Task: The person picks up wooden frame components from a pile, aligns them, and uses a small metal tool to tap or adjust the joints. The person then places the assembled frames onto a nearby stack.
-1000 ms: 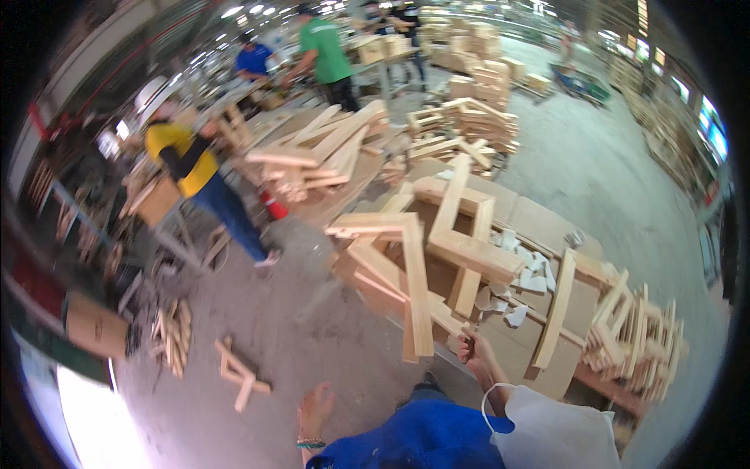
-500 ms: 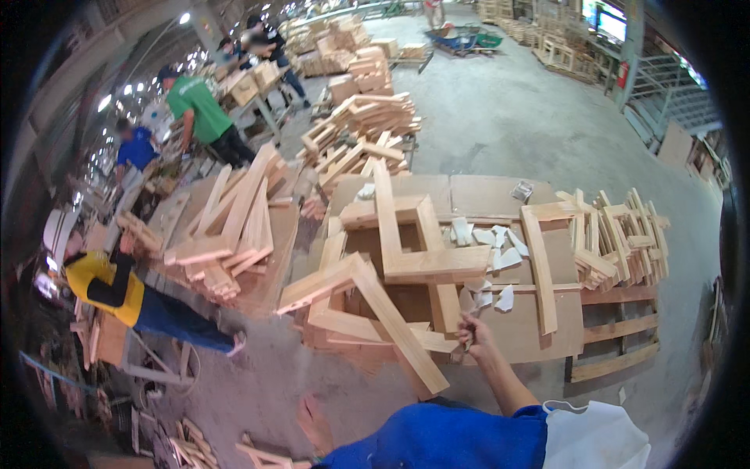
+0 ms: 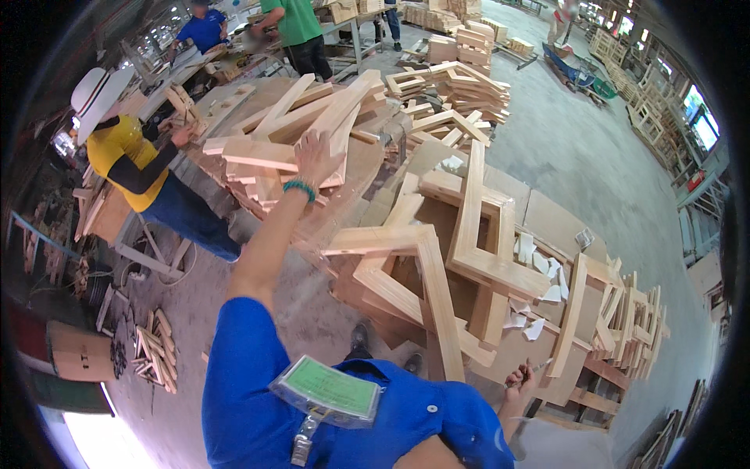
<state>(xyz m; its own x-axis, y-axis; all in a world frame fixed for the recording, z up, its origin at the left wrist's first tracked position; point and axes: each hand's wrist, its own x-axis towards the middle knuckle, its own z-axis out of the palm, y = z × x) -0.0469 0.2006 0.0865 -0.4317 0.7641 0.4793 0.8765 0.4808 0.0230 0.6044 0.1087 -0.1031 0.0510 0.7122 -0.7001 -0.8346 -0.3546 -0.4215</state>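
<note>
My left hand reaches out over a pile of pale L-shaped wooden frame pieces. Its fingers are stretched out over the wood, and I cannot tell how firmly they touch it. A green band circles that wrist. Low on the right, my right hand is closed around a small thin tool whose kind I cannot make out. Between the hands, larger L-shaped wooden pieces lie crossed over each other on a cardboard-covered surface. White torn scraps lie beside them.
More L-shaped pieces are stacked at the right by a wooden pallet. Beyond the table sit further wood stacks. A person in yellow works at the left, another in green farther back. Wood offcuts lie on the floor.
The view has swung left. My left hand has gone from low beside my body out to the left pile. My right hand has drawn away from the crossed pieces toward me.
</note>
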